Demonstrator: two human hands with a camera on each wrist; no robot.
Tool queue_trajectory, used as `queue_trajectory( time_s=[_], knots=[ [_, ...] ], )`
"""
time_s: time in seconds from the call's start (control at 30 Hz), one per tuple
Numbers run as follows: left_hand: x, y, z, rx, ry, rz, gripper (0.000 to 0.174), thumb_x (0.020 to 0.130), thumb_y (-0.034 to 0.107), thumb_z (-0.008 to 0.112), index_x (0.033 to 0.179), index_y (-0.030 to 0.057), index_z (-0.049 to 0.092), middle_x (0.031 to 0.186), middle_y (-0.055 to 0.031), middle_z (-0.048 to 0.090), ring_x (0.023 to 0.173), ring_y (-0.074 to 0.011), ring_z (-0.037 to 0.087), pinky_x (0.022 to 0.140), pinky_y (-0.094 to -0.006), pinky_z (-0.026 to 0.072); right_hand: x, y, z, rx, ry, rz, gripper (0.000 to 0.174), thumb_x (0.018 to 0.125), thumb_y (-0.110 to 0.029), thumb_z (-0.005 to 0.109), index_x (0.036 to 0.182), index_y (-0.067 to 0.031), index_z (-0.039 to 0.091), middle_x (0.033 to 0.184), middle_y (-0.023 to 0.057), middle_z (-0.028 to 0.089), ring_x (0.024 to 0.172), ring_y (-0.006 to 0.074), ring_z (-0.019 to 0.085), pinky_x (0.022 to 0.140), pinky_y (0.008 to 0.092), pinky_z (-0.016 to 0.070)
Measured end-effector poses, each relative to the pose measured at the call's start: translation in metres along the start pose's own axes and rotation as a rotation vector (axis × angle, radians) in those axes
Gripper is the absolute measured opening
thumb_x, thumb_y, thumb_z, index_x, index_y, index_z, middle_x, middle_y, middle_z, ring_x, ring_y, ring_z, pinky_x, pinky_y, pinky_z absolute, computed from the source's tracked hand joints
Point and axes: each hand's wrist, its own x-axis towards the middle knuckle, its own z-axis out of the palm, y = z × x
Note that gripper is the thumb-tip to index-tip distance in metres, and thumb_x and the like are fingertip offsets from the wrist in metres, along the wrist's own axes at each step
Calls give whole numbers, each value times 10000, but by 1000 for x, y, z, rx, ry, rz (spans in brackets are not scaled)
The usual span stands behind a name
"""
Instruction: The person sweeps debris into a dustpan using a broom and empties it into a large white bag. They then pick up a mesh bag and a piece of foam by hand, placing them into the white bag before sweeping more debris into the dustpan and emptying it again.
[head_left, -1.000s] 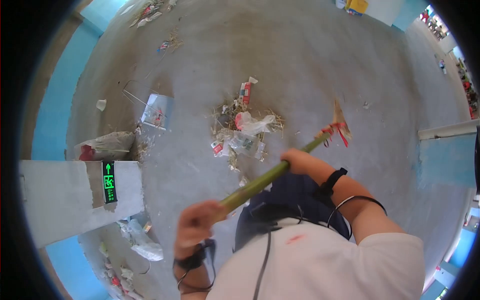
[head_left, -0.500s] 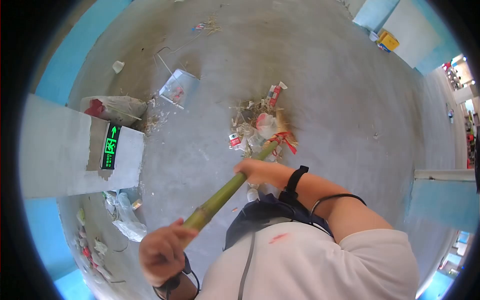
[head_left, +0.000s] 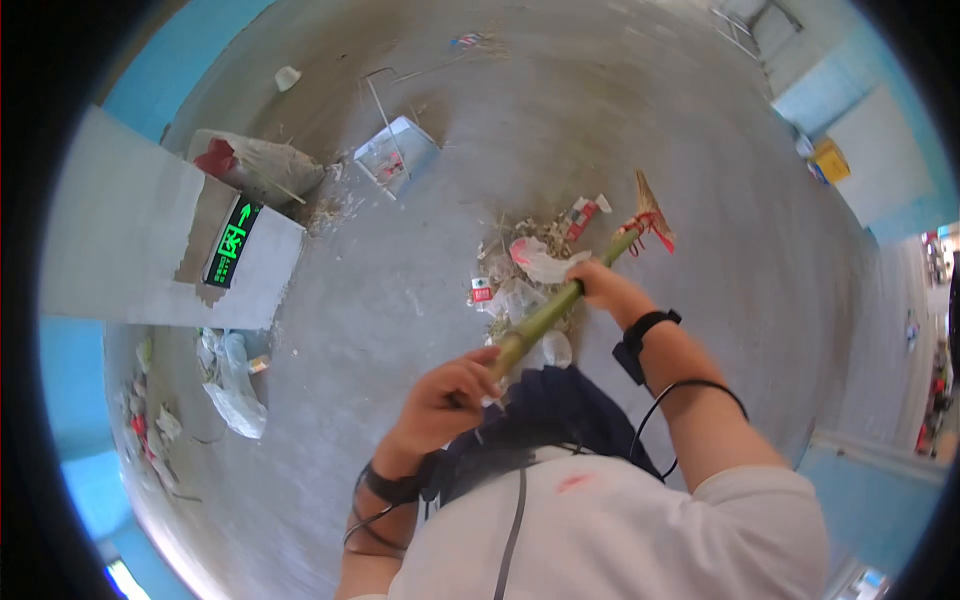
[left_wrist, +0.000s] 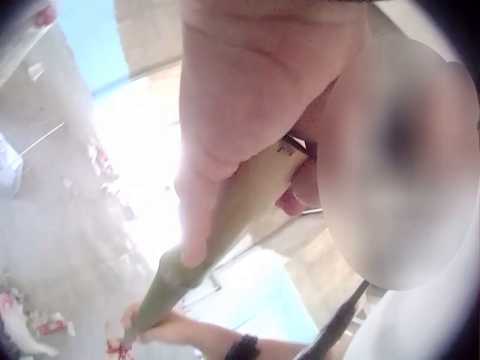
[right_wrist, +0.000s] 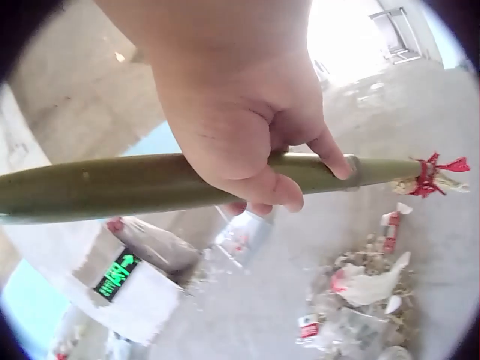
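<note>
A thick green pole (head_left: 540,322) slants across the front of the body, with a straw broom head (head_left: 646,205) tied in red strips at its far end. My left hand (head_left: 445,400) grips the near end of the pole; in the left wrist view its thumb lies along it. Farther up, my right hand (head_left: 607,290) wraps round the pole, its fingers curled under it in the right wrist view. The broom head is just right of a litter pile with a white plastic bag (head_left: 545,262) and a red-and-white box (head_left: 580,217).
A dustpan (head_left: 398,157) with a long wire handle lies on the floor, upper left. Beside the wall with the green exit sign (head_left: 232,241) is a full plastic sack (head_left: 262,165). More bags (head_left: 235,385) lie at left. A yellow box (head_left: 830,160) stands far right.
The broom head swung left over the pile, then back to its right. Both hands moved left with the pole, then right again. The view has turned.
</note>
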Motion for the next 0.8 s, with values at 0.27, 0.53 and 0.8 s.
queue_trajectory(
  time_s=[0.27, 0.53, 0.8],
  knots=[
    [13, 37, 4, -63, 382, -66, 167, 575, -112, 506, 570, 47, 454, 661, -52, 523, 925, -273, 524, 970, -447, 253, 62, -39, 0, -69, -464, 45, 237, 586, -51, 567, 773, -198, 574, 833, 3, 572, 900, 235, 508, 781, 460, 298],
    [-66, 174, 131, 149, 817, -6, 155, 619, -41, 543, 502, 37, 479, 659, -81, 546, 945, -344, 514, 940, -444, 257, 41, -210, -20, 174, -982, -532, 256, 635, -73, 519, 873, -146, 576, 806, 88, 587, 808, 281, 560, 707, 393, 421],
    [-118, 216, 228, 191, 1039, 79, 79, 653, -52, 539, 615, 5, 500, 803, -118, 544, 946, -299, 515, 793, -348, 378, 33, -279, -100, 256, -1137, -740, 268, 593, -67, 523, 849, -122, 581, 753, 99, 588, 747, 285, 565, 660, 383, 419]
  ],
)
